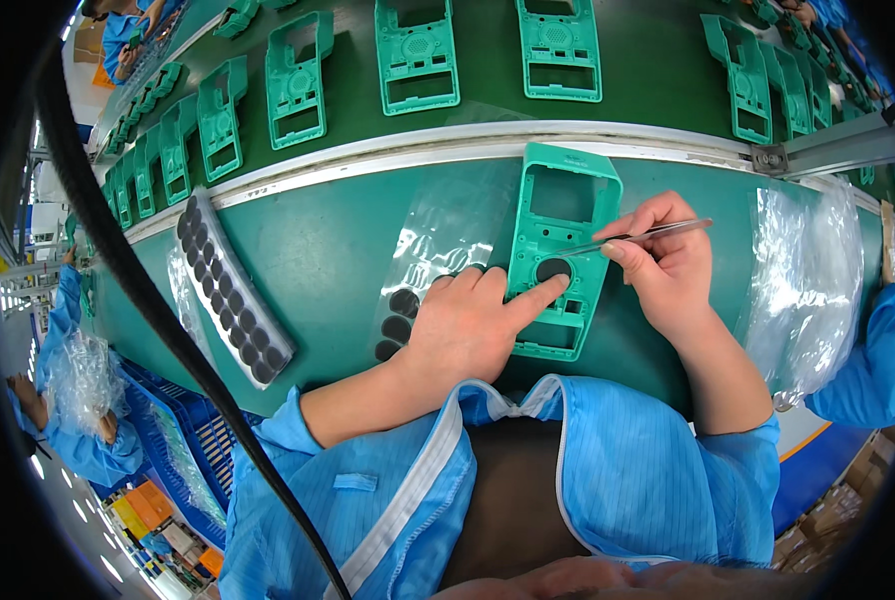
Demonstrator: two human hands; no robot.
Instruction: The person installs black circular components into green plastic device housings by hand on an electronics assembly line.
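A green plastic housing (586, 225) lies on the bench in front of me, its large rectangular window toward the far end. A round black disc (552, 268) sits in its circular seat. My left hand (468, 320) presses on that disc with an outstretched index finger, holding nothing; its other fingers are bent over a clear sheet (446, 240) with several black discs (398, 328). Pinched between thumb and fingers, metal tweezers (658, 232) are in my right hand (668, 265). Their tip reaches over the housing just above the disc.
A strip of black round pads (230, 290) lies to the left. Clear plastic bags (800, 290) lie at right. Beyond a metal rail (368, 152), several green housings (418, 55) stand on the belt. Blue crates (193, 430) are at lower left. Co-workers' sleeves (873, 365) show at both sides.
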